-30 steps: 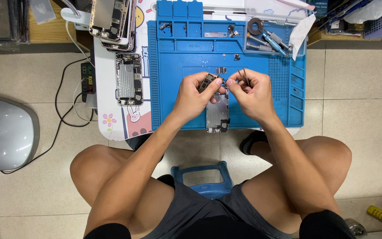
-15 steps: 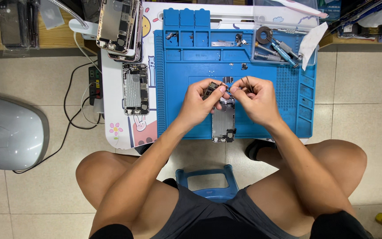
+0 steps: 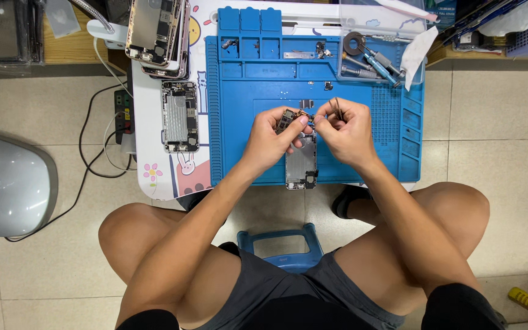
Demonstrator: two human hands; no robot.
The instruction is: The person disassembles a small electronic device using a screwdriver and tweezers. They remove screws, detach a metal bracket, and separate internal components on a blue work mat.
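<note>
1. Shifted lower and a little rightward in view since half a second ago: both hands and the blue work mat [image 3: 313,79], with little visible change in the hands' own pose over the opened phone.
2. Left hand [image 3: 274,135]: fingers closed in a pinch on a small dark phone part [image 3: 286,118], held just above the top end of the opened phone shell [image 3: 301,164] lying on the mat.
3. Right hand [image 3: 344,129]: fingers closed around thin metal tweezers [image 3: 337,108], tips hidden near the part; whether touching it, cannot tell.
4. Risk, as a judgement: a slip of the pinch could drop the tiny part onto the tiled floor [image 3: 44,110], since the bench [image 3: 154,177] edge lies near the knees; too firm a pull with the tweezers could tear a thin ribbon or bend a connector.
5. Further risk: loose small metal bits [image 3: 305,103] resting on the mat just beyond the hands could be knocked aside by a wrist.
6. Left of the mat: another opened phone [image 3: 180,116] flat on the white bench, and a stack of phone bodies [image 3: 156,30] above it.
7. Printed cartoon pictures on the bench surface: a rabbit and a pink flower [image 3: 151,173] at the lower left corner, a yellow round shape near the top.
8. Upper right: screwdrivers [image 3: 379,61] and a crumpled white tissue [image 3: 417,46] at the mat's corner; clear plastic bags [image 3: 7,27] on the wooden shelf at far left.
</note>
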